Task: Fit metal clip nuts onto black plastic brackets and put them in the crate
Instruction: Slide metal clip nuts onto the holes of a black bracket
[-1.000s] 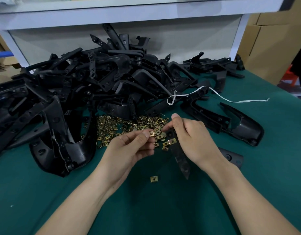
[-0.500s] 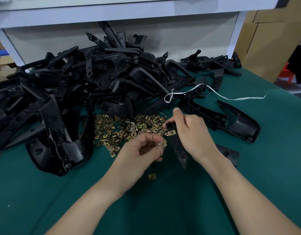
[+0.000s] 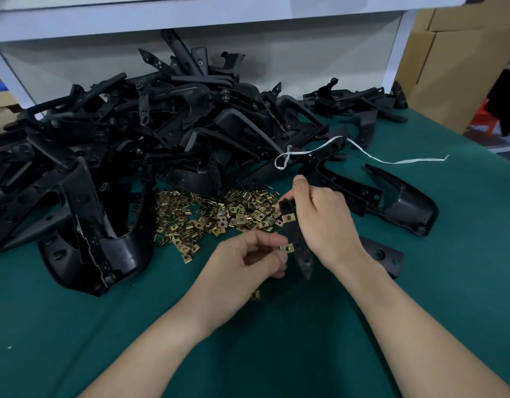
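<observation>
Two hands meet above a broad bare stretch of green table [image 3: 305, 354], our left hand [image 3: 245, 268] pinching a clip nut [image 3: 287, 247] between thumb and forefinger at the side edge of the black bracket [image 3: 304, 259] that our right hand [image 3: 325, 225] grips with curled fingers, tip down. A second nut [image 3: 288, 217] sits on its upper edge. Beyond, the nut heap [image 3: 207, 216] runs up against the bracket pile [image 3: 133, 145] filling the left and back, while the right lies open to the table's edge, crossed by a white string [image 3: 391, 161].
</observation>
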### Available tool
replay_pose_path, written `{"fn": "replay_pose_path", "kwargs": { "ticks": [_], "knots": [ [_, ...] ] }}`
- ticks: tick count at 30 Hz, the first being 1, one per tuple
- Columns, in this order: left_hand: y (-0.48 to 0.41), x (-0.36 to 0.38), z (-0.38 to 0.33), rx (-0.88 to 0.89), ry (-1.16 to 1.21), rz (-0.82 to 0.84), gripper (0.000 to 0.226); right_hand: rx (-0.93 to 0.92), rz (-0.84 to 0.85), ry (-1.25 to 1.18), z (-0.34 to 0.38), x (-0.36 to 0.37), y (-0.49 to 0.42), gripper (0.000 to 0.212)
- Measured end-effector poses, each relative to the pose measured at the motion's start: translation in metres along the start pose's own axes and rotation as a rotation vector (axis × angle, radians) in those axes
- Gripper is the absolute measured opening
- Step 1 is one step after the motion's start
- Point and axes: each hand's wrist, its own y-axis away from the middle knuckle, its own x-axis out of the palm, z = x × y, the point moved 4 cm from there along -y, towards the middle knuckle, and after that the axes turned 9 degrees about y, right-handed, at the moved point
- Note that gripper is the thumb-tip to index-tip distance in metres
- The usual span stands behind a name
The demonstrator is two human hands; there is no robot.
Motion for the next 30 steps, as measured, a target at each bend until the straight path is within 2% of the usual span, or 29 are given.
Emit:
{"fn": "replay_pose_path", "kwargs": {
  "ticks": [4,15,23,25,30],
  "knots": [
    [-0.001,0.000,0.001,-0.005,0.021,-0.010,0.014,0.002,-0.022,0.037,0.000,0.002,0.001,0.058],
    [-0.004,-0.002,0.009,-0.108,0.268,-0.017,0.012,-0.002,-0.112,0.066,0.006,0.003,0.005,0.059],
    [-0.008,-0.003,0.011,-0.162,0.337,0.030,0.029,-0.039,-0.121,0.074,0.010,0.005,0.008,0.060],
    [-0.009,-0.004,0.011,-0.192,0.383,0.061,0.031,-0.010,-0.091,-0.009,0.008,0.005,0.006,0.058],
    [-0.008,-0.001,0.010,-0.250,0.499,0.207,0.014,-0.015,-0.059,-0.108,0.010,0.002,0.006,0.060]
  ]
}}
